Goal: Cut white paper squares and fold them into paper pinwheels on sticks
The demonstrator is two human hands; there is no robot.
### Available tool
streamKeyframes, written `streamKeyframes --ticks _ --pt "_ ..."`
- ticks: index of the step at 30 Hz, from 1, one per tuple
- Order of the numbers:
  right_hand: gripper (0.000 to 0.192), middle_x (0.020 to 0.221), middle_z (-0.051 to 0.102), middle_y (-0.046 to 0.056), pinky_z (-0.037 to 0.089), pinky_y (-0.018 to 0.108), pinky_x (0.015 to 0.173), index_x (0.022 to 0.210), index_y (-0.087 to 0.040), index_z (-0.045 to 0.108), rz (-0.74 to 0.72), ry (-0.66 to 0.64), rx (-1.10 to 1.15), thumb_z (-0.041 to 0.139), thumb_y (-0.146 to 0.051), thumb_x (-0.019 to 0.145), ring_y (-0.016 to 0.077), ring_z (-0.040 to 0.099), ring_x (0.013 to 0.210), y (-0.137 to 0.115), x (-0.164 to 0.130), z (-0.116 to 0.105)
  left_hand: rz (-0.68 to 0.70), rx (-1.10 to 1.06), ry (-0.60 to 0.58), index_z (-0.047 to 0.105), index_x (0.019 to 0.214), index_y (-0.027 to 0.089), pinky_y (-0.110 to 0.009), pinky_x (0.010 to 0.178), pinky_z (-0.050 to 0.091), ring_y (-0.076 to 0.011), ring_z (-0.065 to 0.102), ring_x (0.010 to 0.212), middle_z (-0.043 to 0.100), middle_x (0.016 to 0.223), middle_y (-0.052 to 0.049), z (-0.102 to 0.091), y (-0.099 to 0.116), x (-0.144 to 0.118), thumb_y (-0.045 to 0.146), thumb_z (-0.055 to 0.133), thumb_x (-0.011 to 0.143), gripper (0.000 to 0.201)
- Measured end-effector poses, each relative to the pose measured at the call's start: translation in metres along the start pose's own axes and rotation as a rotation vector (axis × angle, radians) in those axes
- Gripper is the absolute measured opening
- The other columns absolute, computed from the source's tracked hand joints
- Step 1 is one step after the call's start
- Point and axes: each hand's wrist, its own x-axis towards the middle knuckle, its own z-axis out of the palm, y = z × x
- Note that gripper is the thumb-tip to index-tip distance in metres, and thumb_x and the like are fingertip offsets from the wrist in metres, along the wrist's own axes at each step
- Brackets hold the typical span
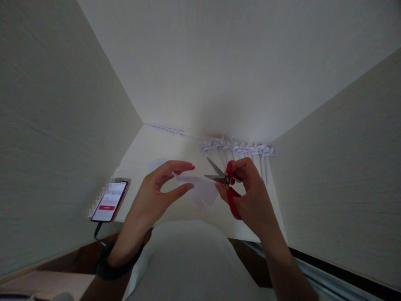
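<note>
- Two bare hands meet above the middle of the desk (147, 146), a pale surface boxed in by side panels and a back wall.
- Left hand (156, 190): thumb and fingers pinch the left edge of a folded white paper piece (200, 188), closed on it and holding it off the desk so that its free edge points toward the blades.
- Right hand (250, 194): fingers sit through and around the red handles of the scissors (227, 182), clamped on them; the blades stand apart, tips aimed left at the paper, just beside its right edge. Whether the metal touches the paper cannot be told.
- Paper pinwheels (238, 148): a row of white ones lies along the desk's back edge, toward its right rear corner, well apart from the hands, seemingly out of the working space.
- Phone (110, 201): lies screen-up and lit near the desk's front-left corner, a cable leaving its lower end, angled so the screen remains readable.
- Another white sheet (158, 164) lies flat on the desk behind the left hand.
</note>
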Motion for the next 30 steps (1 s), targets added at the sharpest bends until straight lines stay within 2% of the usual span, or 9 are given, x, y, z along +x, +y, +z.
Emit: streamKeyframes --ticks 4,7,9,11,15,17,21,24,30 --pt "0.038 0.078 0.053 -0.007 0.041 0.023 0.063 0.085 -0.027 0.046 -0.046 -0.050 -0.077 0.062 0.002 0.065 0.0106 0.048 0.068 -0.006 0.002 0.000 0.176 0.283 -0.154 0.072 0.096 0.026 -0.034 0.093 0.046 -0.0210 0.065 0.098 0.073 0.104 -0.002 -0.003 0.011 0.009 0.033 0.069 0.078 0.019" --pt "0.039 0.077 0.053 -0.006 0.040 0.024 0.061 0.084 -0.027 0.044 -0.067 -0.069 -0.118 0.059 0.003 0.063 0.0112 0.046 0.067 -0.009 0.004 -0.003 0.265 0.381 -0.215 0.071 0.094 0.024 -0.037 0.098 0.044 -0.0240 0.060 0.111 0.070 0.112 -0.005 -0.002 0.020 0.016 0.030 0.070 0.078 0.017" --pt "0.038 0.077 0.052 -0.006 0.039 0.025 0.061 0.083 -0.027 0.043 -0.072 -0.086 -0.129 0.059 0.002 0.064 0.0118 0.046 0.067 -0.011 0.003 -0.006 0.256 0.384 -0.225 0.068 0.101 0.024 -0.038 0.099 0.043 -0.0244 0.059 0.114 0.068 0.118 -0.006 0.000 0.025 0.019 0.027 0.071 0.076 0.025" --pt "0.038 0.077 0.052 -0.006 0.040 0.026 0.063 0.083 -0.027 0.042 -0.074 -0.101 -0.119 0.060 0.001 0.065 0.0123 0.047 0.068 -0.011 0.002 -0.008 0.212 0.321 -0.280 0.065 0.105 0.024 -0.034 0.093 0.047 -0.0218 0.064 0.103 0.070 0.111 -0.004 0.002 0.030 0.022 0.026 0.070 0.076 0.029" --pt "0.037 0.076 0.052 -0.006 0.040 0.026 0.062 0.084 -0.027 0.043 -0.087 -0.078 -0.148 0.059 0.001 0.065 0.0124 0.048 0.067 -0.014 0.001 -0.009 0.117 0.232 -0.396 0.070 0.086 0.022 -0.025 0.069 0.050 -0.0175 0.067 0.076 0.073 0.082 -0.001 0.006 0.035 0.023 0.028 0.064 0.081 0.010" --pt "0.039 0.077 0.054 -0.005 0.040 0.025 0.059 0.083 -0.027 0.043 -0.104 -0.045 -0.196 0.057 0.003 0.062 0.0130 0.049 0.067 -0.017 0.000 -0.007 0.091 0.227 -0.407 0.070 0.074 0.020 -0.024 0.061 0.048 -0.0175 0.065 0.069 0.072 0.074 -0.002 0.008 0.035 0.023 0.027 0.063 0.080 0.011" --pt "0.042 0.082 0.057 -0.003 0.043 0.026 0.062 0.084 -0.027 0.045 -0.145 0.010 -0.243 0.057 0.005 0.059 0.0146 0.053 0.072 -0.019 -0.003 -0.002 0.102 0.106 -0.374 0.072 0.072 0.019 -0.025 0.062 0.048 -0.0186 0.066 0.070 0.073 0.072 -0.002 0.009 0.035 0.021 0.024 0.063 0.076 0.011" --pt "0.039 0.081 0.058 -0.004 0.043 0.027 0.065 0.085 -0.027 0.047 -0.108 -0.004 -0.126 0.063 0.001 0.063 0.0138 0.053 0.072 -0.017 -0.002 -0.004 0.075 0.054 -0.374 0.073 0.073 0.020 -0.024 0.064 0.050 -0.0187 0.066 0.074 0.073 0.072 -0.001 0.010 0.035 0.020 0.024 0.061 0.078 0.014" --pt "0.027 0.077 0.065 -0.004 0.048 0.026 0.065 0.083 -0.025 0.050 0.162 -0.150 0.292 0.074 -0.022 0.073 0.0130 0.060 0.070 -0.011 0.013 -0.017 0.065 0.124 -0.379 0.074 0.073 0.020 -0.025 0.066 0.051 -0.0169 0.065 0.070 0.073 0.072 -0.001 0.010 0.036 0.021 0.032 0.063 0.080 0.017"
